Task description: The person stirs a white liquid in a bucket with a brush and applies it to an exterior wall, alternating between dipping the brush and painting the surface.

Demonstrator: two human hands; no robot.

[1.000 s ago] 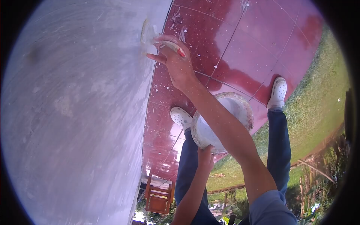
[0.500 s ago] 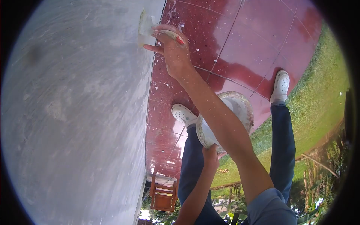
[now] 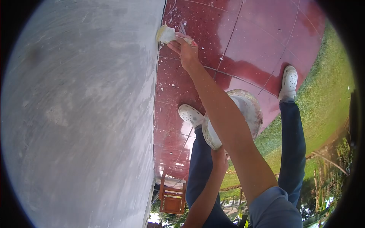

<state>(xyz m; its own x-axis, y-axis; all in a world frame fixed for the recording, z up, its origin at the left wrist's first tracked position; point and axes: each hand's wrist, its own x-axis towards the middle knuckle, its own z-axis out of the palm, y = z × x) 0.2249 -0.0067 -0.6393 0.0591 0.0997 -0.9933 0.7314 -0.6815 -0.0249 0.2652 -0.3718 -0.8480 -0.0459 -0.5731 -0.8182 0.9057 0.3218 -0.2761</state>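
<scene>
My right hand (image 3: 187,47) grips a putty knife (image 3: 166,34) with a wide, pale blade coated in whitish paste. Its blade edge is at the foot of the grey plastered wall (image 3: 83,114), where the wall meets the floor. Lower down, my left hand (image 3: 219,157) holds a round white basin (image 3: 247,104) by its near rim. Dried paste crusts the basin's rim, and smooth white material shows inside. My right forearm crosses over the basin and hides its middle.
Glossy red floor tiles (image 3: 243,53) carry white splatters near the wall. My feet, in white clogs (image 3: 289,79), stand apart on the tiles. Grass (image 3: 319,102) borders the floor on the right. A wooden chair (image 3: 173,201) is by the wall at the bottom.
My right hand has drawn the putty knife off the wall face and a little down to the wall's foot, blade now turned more to view. The basin has shifted slightly right in view.
</scene>
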